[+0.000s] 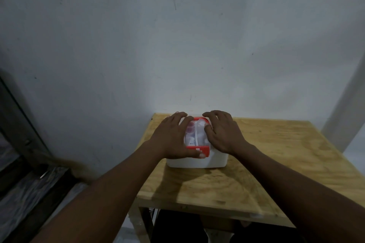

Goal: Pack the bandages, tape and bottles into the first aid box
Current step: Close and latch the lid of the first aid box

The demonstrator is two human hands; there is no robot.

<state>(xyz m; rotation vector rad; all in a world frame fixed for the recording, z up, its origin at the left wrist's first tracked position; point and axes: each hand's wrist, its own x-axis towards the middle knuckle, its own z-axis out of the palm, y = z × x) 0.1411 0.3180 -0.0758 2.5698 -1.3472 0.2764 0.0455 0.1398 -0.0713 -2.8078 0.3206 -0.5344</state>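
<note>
A white first aid box [197, 162] with a red-framed clear lid stands near the back left of a wooden table [266, 163]. The lid is down. Through the clear lid I see white items and a reddish round shape, too blurred to name. My left hand [173, 138] lies flat over the lid's left side, its thumb on the red front latch. Over the right side lies my right hand [223, 132], fingers spread and slightly bent on the lid.
The table stands against a pale, stained wall [177, 45]. A dark window frame [23, 124] runs along the left. Bare wood lies to the right and front of the box.
</note>
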